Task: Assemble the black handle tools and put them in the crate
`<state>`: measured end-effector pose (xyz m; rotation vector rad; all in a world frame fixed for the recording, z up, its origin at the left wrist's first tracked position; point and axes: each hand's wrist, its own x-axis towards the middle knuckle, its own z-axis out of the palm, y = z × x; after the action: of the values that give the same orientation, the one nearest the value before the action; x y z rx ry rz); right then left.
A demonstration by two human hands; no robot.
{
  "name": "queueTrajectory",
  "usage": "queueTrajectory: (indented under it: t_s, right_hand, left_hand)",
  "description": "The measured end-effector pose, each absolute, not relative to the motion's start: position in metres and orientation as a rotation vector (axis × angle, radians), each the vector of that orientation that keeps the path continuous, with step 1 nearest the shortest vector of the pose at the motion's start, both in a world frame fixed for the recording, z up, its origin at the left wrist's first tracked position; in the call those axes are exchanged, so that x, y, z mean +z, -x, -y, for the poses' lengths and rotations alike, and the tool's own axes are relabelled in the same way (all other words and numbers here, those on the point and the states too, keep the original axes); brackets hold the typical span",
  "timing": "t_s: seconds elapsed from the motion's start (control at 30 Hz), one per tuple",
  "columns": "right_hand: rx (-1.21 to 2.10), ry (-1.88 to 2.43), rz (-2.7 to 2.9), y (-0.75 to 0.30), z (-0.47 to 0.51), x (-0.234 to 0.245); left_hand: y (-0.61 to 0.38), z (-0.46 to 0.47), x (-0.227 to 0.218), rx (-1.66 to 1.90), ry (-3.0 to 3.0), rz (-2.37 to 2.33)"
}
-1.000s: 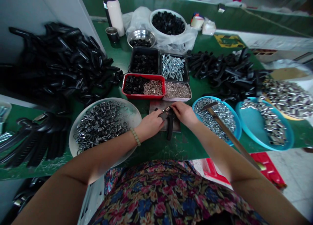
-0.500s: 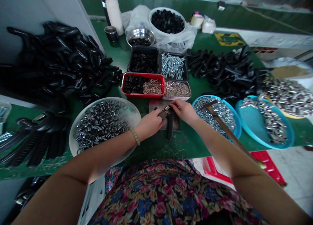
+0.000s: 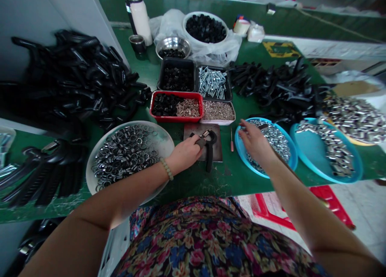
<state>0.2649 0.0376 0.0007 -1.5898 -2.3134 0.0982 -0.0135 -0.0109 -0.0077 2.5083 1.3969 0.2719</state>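
Green worktop [image 3: 232, 180] — a round blue plastic bowl [image 3: 240, 156] of steel nuts [image 3: 276, 144] lies at three o'clock from a dark steel plate [image 3: 217, 148], and a black plastic grip [image 3: 208, 160] rests on that plate. Left hand [image 3: 184, 154] clenches its head, pressing it flat — steady pressure suits; right hand [image 3: 256, 142], wide open, hovers over the bowl.

The black plastic curved handle [image 3: 208, 156] was partly hidden by the left hand [image 3: 184, 154], and the small silver fitting [image 3: 206, 133] on it was too small to be made out.
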Motion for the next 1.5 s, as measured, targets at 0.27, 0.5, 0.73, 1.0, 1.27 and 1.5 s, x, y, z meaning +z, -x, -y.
queueTrajectory:
  t_s: [0.27,0.5,0.73,1.0,1.27,1.5]
  right_hand:
    - [-0.187,2.114,2.334,-0.347,0.006,0.001]
    - [0.485,1.736,2.233,-0.227,0.008,0.041]
    - [0.513,1.765,2.328,-0.206,0.003,0.047]
    - [0.501,1.767,2.315,-0.206,0.003,0.047]
    - [0.517,1.763,2.305,-0.202,0.006,0.051]
    - [0.505,1.592,2.248,-0.199,0.033,0.048]
  left_hand:
    - [0.012,0.011,-0.008,0.258,-2.51,-1.399]
    - [0.01,0.01,-0.006,0.23,-2.499,-1.426]
    - [0.01,0.009,-0.009,0.234,-2.508,-1.39]
    - [0.011,0.008,-0.008,0.232,-2.517,-1.395]
    - [0.01,0.016,-0.005,0.233,-2.477,-1.44]
    - [0.026,-0.06,0.045,0.662,-2.334,-1.755]
